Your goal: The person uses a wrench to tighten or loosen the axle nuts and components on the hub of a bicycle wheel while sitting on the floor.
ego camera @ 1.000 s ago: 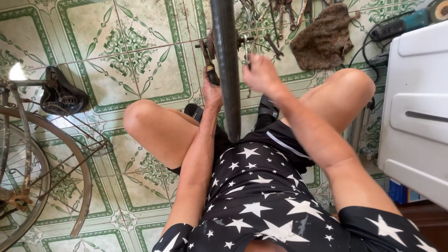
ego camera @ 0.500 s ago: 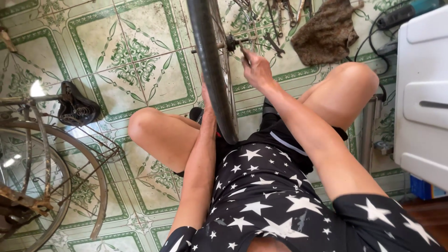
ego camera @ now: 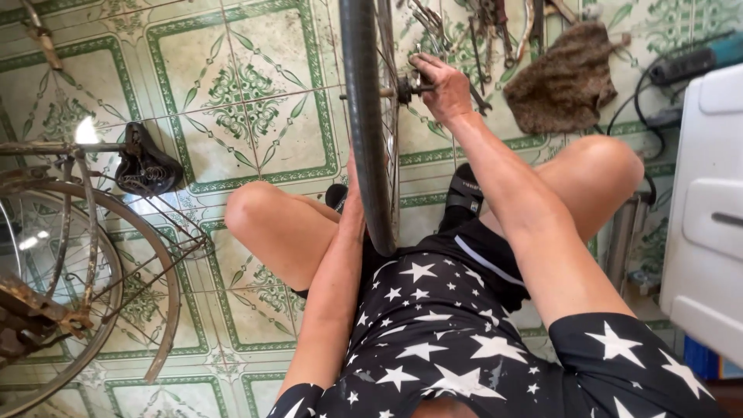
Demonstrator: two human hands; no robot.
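Observation:
A bicycle wheel with a black tyre (ego camera: 362, 116) stands upright between my knees, edge-on to the camera. My right hand (ego camera: 439, 83) is closed around the wheel's axle and hub (ego camera: 402, 89) on the right side. My left hand (ego camera: 353, 179) reaches up behind the tyre on the left side; the tyre hides most of it, so its grip does not show. I sit on the tiled floor in black shorts with white stars.
An old rusty bicycle with a black saddle (ego camera: 143, 164) and a bare wheel (ego camera: 85, 286) lies at the left. Several hand tools (ego camera: 480, 23) and a brown rag (ego camera: 565, 77) lie on the floor ahead. A white cabinet (ego camera: 708, 209) stands at the right.
The view has shifted so the wheel sits further left. My right hand has moved from the tyre up to the hub and closed on the axle.

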